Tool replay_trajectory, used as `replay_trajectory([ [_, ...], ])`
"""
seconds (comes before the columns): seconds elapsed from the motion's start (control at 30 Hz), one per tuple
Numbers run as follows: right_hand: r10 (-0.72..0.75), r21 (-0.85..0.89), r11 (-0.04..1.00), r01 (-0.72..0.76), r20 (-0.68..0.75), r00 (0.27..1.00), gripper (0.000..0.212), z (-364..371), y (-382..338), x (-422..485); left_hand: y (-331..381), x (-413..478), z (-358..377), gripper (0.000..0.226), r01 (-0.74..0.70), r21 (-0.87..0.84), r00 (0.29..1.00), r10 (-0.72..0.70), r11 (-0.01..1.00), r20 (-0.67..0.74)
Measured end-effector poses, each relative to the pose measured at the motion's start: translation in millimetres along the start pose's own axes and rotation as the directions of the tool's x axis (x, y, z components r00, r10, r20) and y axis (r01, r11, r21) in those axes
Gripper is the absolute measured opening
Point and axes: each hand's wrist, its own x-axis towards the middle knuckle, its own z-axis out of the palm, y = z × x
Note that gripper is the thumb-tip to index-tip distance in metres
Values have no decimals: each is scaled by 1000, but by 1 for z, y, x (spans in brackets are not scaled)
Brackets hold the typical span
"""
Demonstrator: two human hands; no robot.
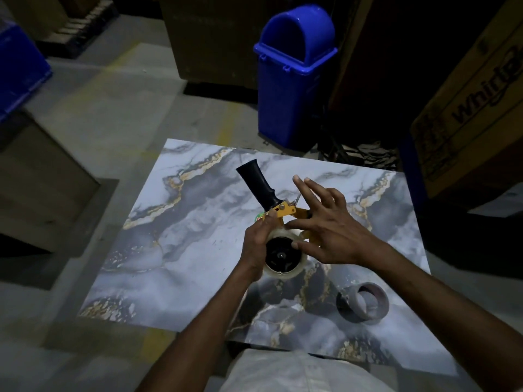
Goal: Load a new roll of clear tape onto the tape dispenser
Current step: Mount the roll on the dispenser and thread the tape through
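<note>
The tape dispenser [283, 210] lies on the marble-patterned table [198, 222], its black handle [259, 185] pointing up and away, its frame yellow. A clear tape roll [295, 271] sits on the dispenser's black hub. My left hand [256, 244] grips the roll and frame from the left side. My right hand [325, 224] rests on the frame from the right, thumb and one finger touching the roll's top, the other fingers spread. An empty grey cardboard core [365, 304] lies on the table to the lower right.
A blue swing-lid bin [291, 80] stands beyond the table's far edge. A printed cardboard carton [475, 108] is at the right, a blue crate [19, 72] at the far left. Concrete floor surrounds the table.
</note>
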Motion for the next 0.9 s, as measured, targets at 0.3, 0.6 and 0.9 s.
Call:
replay_trajectory([
  [0.3, 18, 136, 990, -22, 34, 999, 25, -1, -9, 9, 6, -7, -11, 71, 92, -95, 992, -83, 991, 97],
  [0.6, -2, 111, 994, -2, 39, 999, 18, -3, -12, 10, -1, -12, -8, 70, 115, -113, 990, -104, 987, 94],
  [0.9, 38, 97, 994, -44, 64, 997, 15, 1, -11, 8, 1, -14, -8, 66, 85, -52, 994, -82, 995, 66],
])
